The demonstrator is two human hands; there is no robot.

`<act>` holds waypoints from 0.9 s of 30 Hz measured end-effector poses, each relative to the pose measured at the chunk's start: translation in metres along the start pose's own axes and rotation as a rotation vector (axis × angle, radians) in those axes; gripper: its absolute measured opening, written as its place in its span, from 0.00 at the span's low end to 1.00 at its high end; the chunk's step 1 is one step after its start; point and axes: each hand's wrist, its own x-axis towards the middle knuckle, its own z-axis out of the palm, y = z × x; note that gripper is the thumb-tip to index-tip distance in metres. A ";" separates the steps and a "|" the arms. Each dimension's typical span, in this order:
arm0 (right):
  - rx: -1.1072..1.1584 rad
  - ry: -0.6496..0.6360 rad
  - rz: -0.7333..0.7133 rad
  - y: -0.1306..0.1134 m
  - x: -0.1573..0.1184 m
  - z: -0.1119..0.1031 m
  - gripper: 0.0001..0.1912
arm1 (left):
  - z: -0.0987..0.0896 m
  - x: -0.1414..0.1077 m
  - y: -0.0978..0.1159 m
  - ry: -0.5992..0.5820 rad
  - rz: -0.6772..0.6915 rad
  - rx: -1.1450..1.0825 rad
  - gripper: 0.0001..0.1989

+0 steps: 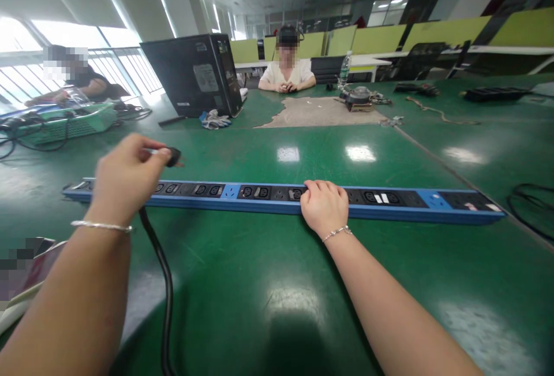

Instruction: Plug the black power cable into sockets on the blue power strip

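A long blue power strip (264, 205) with black and blue sockets lies across the green table. My right hand (325, 205) grips it a little right of its middle, fingers over the far edge. Above the strip's left part, my left hand (127, 177) pinches a black power plug (173, 157) between thumb and fingers. The plug's prongs point right, and it is apart from the sockets. A thick black cable (167, 283) hangs below my left hand and runs to the near edge of the view. My left hand and wrist hide some of the strip's left sockets.
A black computer case (197, 75) stands at the back left, with gloves (215, 119) beside it. A green basket (71, 125) with cables is farther left. A person (287, 73) sits opposite; another (78, 78) sits at far left. A bottle (345, 69) and metal parts (361, 97) stand behind.
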 end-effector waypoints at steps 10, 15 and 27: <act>-0.021 -0.007 -0.011 0.000 0.000 -0.003 0.16 | 0.071 -0.018 0.045 -0.519 0.126 0.091 0.13; -0.011 0.005 -0.012 0.000 0.000 -0.002 0.16 | 0.069 -0.016 0.050 -0.524 0.126 0.175 0.14; 0.007 0.019 -0.009 0.002 0.000 0.001 0.15 | 0.073 -0.025 0.051 -0.559 0.132 0.223 0.14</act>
